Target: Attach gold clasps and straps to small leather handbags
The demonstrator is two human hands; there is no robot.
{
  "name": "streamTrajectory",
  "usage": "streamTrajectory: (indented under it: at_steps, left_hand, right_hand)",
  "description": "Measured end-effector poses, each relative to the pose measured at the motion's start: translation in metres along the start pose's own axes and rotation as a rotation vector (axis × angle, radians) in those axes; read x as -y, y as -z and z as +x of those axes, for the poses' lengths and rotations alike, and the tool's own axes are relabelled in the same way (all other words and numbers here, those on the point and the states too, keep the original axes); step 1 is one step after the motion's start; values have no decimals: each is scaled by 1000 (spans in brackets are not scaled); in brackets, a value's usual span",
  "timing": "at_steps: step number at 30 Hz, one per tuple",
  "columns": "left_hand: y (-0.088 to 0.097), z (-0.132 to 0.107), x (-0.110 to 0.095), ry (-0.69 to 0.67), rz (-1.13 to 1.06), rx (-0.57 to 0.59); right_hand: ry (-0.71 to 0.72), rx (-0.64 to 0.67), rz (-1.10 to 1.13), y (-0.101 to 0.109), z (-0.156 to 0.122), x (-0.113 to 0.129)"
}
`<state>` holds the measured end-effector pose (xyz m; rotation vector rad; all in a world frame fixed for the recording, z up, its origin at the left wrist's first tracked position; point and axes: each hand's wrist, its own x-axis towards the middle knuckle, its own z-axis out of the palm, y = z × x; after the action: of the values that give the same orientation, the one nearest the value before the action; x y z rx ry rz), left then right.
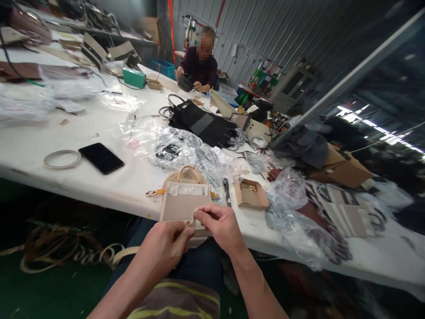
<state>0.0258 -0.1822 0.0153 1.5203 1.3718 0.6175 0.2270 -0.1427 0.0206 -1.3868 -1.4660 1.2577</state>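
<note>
Both hands work at the near edge of the white table (33, 150). The left hand (164, 250) is closed almost to a fist and the right hand (221, 226) has its fingers curled. Each pinches a thin pale strip (193, 212), which loops against the front of a small beige handbag (184, 201). The handbag stands upright at the table's lip, partly overhanging the person's lap.

Risk, in my judgement: a sharp tug on the strip could tip the handbag off the edge, since little of the table appears to support it.

The surface is cluttered. Crumpled clear plastic bags (172, 148) and an open cardboard box (250, 195) lie just behind the handbag, with a phone (101, 158) and a tape ring (62, 159) to the left. A black handbag (202, 124) lies further back.

A co-worker (201, 66) sits at the far end before a corrugated metal wall (282, 31). Loose straps (66, 252) litter the floor.
</note>
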Motion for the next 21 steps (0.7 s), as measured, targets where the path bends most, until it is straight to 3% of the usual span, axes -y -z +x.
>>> streamTrajectory:
  at_steps: [3,5,8,11,14,17,21]
  left_hand:
    - [-7,9,-2,-13,-105,28]
    - [-18,18,0,-18,-281,127]
    - [-42,39,4,21,-493,243]
    - [-65,66,3,72,-661,123]
    - [-78,93,-4,57,-711,8]
    - [-81,110,-10,85,-686,-66]
    - [-84,114,-8,157,-731,-72]
  right_hand:
    - [-65,60,-52,21,-5,-3]
    - [-68,111,-123,31,-3,-8]
    - [106,38,-269,36,11,-14]
    - [317,-135,-450,34,35,-18]
    - [404,-229,-645,33,64,-24]
    - [405,-146,-725,37,87,-32]
    - [406,-64,-740,40,99,-41]
